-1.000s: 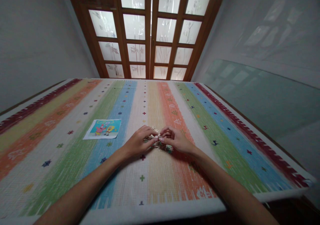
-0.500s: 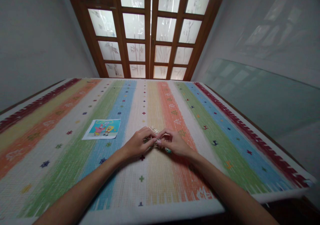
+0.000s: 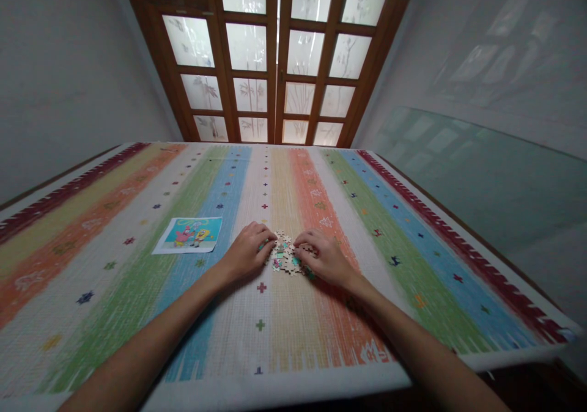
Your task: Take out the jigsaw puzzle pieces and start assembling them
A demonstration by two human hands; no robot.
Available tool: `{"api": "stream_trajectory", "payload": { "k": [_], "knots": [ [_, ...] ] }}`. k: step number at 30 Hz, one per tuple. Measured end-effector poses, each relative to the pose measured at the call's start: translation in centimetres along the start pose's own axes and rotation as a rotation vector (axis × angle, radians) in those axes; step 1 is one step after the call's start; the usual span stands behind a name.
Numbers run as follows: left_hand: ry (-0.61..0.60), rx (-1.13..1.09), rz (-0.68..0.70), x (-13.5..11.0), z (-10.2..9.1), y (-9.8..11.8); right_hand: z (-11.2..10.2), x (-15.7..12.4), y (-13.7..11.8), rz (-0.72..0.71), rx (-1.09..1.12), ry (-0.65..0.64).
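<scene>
My left hand (image 3: pixel 247 254) lies palm down, fingers curled onto the left edge of a small heap of puzzle pieces (image 3: pixel 285 258). My right hand (image 3: pixel 324 258) does the same at the right edge. Whether either hand pinches a piece I cannot tell, because the knuckles hide the fingertips. The heap sits between my hands, in the middle of the near half of the table, on the pale yellow and orange stripes.

I judge that I am spreading and sorting the pieces. Picking one out calls for a light fingertip pinch, since they look thin, flat, knobbed and overlapping.

To the left, well apart, a glossy cartoon picture (image 3: pixel 188 235) lies flat. Under everything is a coarse woven cloth (image 3: pixel 413 265) in long stripes dotted with small crosses. Far off stand wooden doors (image 3: pixel 275 57) with frosted panes.
</scene>
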State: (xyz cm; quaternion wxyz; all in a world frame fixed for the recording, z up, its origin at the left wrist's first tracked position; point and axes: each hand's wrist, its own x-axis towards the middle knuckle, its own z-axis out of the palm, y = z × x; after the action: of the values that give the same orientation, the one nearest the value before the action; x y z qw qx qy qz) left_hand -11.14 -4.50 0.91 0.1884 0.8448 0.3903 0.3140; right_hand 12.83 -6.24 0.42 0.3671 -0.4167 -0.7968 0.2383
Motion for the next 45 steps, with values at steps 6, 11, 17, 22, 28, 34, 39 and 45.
{"api": "stream_trajectory", "payload": {
  "k": [6, 11, 17, 22, 28, 34, 39, 45],
  "knots": [
    [-0.010, 0.069, 0.010, 0.3, -1.5, -2.7, 1.2, -0.2, 0.4, -0.169, -0.230, -0.091],
    [-0.178, 0.058, 0.069, -0.1, -2.8, -3.0, 2.2, -0.4, 0.5, -0.175, -0.339, -0.141],
    [-0.202, 0.034, 0.055, -0.1, -2.8, -3.3, 2.4, -0.4, 1.1, -0.168, -0.262, -0.107],
    [-0.153, 0.005, 0.026, 0.2, -2.6, -4.0, 2.4, -0.3, 0.9, -0.162, -0.190, -0.101],
    [-0.132, -0.053, -0.014, 0.1, -2.9, -4.1, 2.0, -0.4, 0.9, -0.181, -0.211, -0.139],
    [-0.254, -0.059, 0.036, -0.1, -3.4, -3.6, 1.4, -1.0, 1.6, -0.139, -0.328, -0.258],
    [-0.256, -0.065, 0.003, 0.0, -3.0, -3.6, 1.3, -1.1, 2.0, -0.139, -0.310, -0.307],
    [-0.279, -0.108, -0.015, -0.2, -2.7, -3.7, 1.5, -1.0, 2.0, -0.108, -0.256, -0.275]
  ]
}}
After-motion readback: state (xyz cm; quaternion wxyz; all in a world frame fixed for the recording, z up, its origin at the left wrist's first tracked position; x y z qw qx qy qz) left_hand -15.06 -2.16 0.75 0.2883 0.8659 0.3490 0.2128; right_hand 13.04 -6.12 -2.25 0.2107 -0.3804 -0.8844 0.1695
